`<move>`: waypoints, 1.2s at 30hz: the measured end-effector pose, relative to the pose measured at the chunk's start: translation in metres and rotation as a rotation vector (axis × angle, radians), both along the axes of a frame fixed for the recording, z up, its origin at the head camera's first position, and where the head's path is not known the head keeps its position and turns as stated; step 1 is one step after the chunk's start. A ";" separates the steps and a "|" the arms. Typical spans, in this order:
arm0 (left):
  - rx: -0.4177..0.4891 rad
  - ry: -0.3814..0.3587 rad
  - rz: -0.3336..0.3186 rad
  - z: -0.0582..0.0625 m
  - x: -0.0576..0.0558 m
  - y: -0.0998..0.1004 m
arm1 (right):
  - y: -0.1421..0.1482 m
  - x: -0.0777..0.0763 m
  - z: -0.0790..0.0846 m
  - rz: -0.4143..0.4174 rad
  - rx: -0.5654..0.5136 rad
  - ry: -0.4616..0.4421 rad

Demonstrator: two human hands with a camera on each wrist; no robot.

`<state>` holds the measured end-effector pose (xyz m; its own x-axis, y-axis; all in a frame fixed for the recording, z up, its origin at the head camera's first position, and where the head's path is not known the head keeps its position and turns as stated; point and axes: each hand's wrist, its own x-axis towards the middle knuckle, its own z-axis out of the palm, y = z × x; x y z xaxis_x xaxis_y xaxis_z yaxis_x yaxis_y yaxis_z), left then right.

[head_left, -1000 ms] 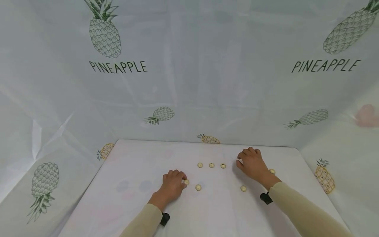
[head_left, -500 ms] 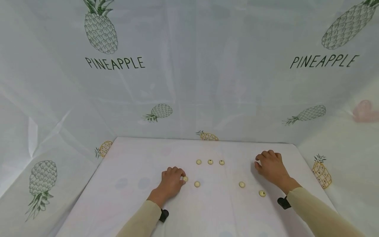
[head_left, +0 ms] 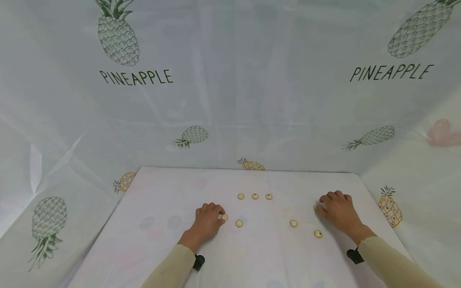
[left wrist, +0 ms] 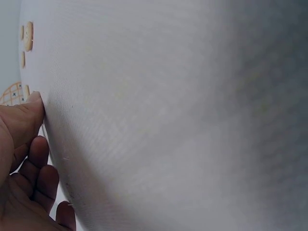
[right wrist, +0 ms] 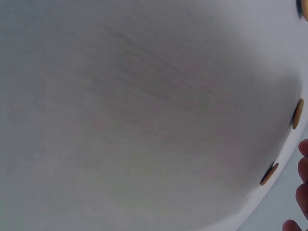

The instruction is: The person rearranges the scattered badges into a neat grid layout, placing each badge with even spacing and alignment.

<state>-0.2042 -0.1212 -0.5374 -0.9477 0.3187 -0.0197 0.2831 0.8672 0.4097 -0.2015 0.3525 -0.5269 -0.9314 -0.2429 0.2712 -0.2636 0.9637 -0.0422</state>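
Note:
My left hand [head_left: 208,220] pinches a pale wooden button [head_left: 225,217] between thumb and index finger on the white-covered table [head_left: 173,256]. In the left wrist view, its thumb [left wrist: 29,113] touches the cloth and the other fingers curl loosely. To the right, my right hand [head_left: 338,210] is low over the cloth with curved fingers, thumb and index apart. A sliver of another button [head_left: 315,208] shows at its thumb tip, the rest hidden. In the right wrist view only some fingertips [right wrist: 303,168] appear at the edge, apart from the leaning-looking button [right wrist: 269,174].
Three buttons form a short row near the back, the middle one [head_left: 255,196] among them. One button [head_left: 239,223] lies right of the left hand; two more, a left one [head_left: 293,223] and a right one [head_left: 318,234], lie nearer the right hand. Pineapple-printed cloth [head_left: 230,100] surrounds the table.
My right hand has moved right and slightly toward me, away from the row, uncovering the button below its wrist. The left hand keeps its pinch in place. The head view shifts slightly.

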 end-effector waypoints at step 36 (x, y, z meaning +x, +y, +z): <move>0.021 -0.007 0.005 0.003 0.003 0.000 | -0.001 0.006 -0.010 0.043 -0.100 -0.059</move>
<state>-0.2013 -0.1209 -0.5342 -0.9492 0.3140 -0.0191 0.2758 0.8597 0.4299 -0.1958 0.3519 -0.5373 -0.9358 -0.2574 0.2410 -0.2987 0.9418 -0.1543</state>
